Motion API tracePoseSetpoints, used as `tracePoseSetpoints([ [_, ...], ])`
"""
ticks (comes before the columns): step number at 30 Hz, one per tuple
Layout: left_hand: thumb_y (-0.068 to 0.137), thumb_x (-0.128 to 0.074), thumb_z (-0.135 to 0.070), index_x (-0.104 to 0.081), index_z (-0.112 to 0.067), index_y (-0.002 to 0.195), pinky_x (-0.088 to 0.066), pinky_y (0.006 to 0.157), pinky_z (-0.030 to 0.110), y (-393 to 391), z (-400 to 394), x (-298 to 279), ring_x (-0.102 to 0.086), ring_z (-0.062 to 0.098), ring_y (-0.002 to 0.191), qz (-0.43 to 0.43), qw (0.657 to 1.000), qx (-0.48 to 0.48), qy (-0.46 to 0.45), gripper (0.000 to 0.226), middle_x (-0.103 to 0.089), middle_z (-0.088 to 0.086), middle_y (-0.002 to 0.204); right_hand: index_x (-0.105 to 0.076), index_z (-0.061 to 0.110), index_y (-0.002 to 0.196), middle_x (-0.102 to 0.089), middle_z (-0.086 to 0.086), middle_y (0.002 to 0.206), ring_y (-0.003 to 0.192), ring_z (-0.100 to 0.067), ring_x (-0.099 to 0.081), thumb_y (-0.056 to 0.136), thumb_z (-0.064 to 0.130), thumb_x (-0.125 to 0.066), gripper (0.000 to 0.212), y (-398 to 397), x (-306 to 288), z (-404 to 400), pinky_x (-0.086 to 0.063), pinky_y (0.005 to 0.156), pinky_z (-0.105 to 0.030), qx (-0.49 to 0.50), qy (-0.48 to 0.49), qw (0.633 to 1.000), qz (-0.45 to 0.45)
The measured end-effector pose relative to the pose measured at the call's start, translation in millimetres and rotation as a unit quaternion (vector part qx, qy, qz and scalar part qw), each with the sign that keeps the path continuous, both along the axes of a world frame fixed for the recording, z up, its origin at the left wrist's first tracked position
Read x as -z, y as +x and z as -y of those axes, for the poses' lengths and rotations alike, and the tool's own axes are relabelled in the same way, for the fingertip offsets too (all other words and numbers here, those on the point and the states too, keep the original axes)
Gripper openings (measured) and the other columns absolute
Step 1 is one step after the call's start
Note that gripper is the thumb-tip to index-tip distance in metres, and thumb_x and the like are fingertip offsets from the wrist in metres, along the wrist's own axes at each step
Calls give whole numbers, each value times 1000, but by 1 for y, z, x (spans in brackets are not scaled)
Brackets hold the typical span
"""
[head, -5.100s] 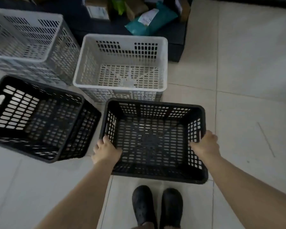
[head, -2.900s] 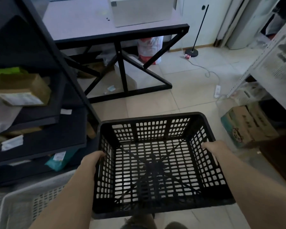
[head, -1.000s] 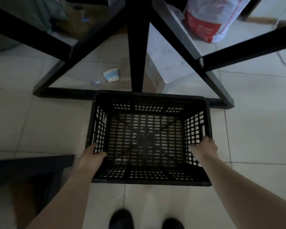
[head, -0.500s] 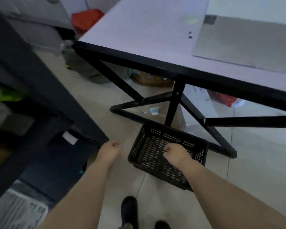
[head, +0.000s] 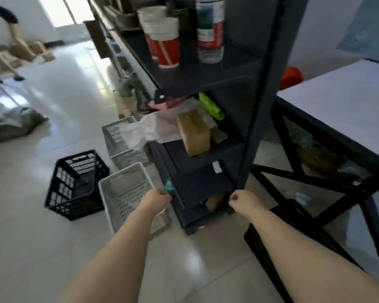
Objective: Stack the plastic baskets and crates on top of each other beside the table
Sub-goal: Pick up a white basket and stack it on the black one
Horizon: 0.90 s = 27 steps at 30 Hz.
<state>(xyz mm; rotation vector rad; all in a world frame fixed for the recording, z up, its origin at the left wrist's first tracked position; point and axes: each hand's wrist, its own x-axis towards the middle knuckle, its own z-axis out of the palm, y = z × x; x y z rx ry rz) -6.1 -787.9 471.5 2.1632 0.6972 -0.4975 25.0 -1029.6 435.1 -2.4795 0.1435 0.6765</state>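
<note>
Both of my hands hang in front of me with fingers curled and nothing in them. My left hand point(head: 156, 201) is over the near right corner of a white basket point(head: 121, 174) that sits on the floor. My right hand point(head: 242, 203) is in front of the foot of the dark shelf unit. A black crate point(head: 74, 186) lies tilted to the left of the white basket. A grey crate point(head: 118, 139) stands behind them against the shelf. Another black crate point(head: 290, 217) rests on the floor beside the table point(head: 348, 106), partly hidden by my right forearm.
A tall dark shelf unit point(head: 257, 110) with cups, a bottle, a brown box and bags stands straight ahead between the baskets and the table. The table's black cross-braced legs point(head: 315, 182) are at the right. A person point(head: 0, 29) and boxes are far off at the upper left.
I set the black crate down beside the table legs and let go of it. My view has swung left from the table to the shelf and the remaining baskets, with both hands empty.
</note>
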Motion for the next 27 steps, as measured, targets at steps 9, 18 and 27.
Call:
tracePoseSetpoints([
  [9,90,-52,-6,-56,-4,88,-39,55,23,-146,-253,5,-43,17,53,-16,987,-159,32,5,-50,6,65,-66,8,106,-65,-10,113,104,-28,-59,91,24,-53,26,-53,6,-267,-46,86,-31,-84,78,993,-13],
  [18,91,-52,-14,-61,-6,118,-48,57,25,-171,-399,6,-60,20,72,-34,983,-174,40,30,-63,14,99,-64,13,90,-67,-11,102,96,-29,-62,88,19,-55,12,-59,21,-420,-50,84,-34,-55,100,993,-34],
  [27,90,-53,-14,-54,-2,128,-46,96,38,-55,-523,14,-58,31,98,-18,988,-146,37,39,-61,15,110,-60,10,101,-56,-7,91,72,-22,-53,91,23,-52,18,30,45,-535,-39,60,-25,-5,86,993,-86],
])
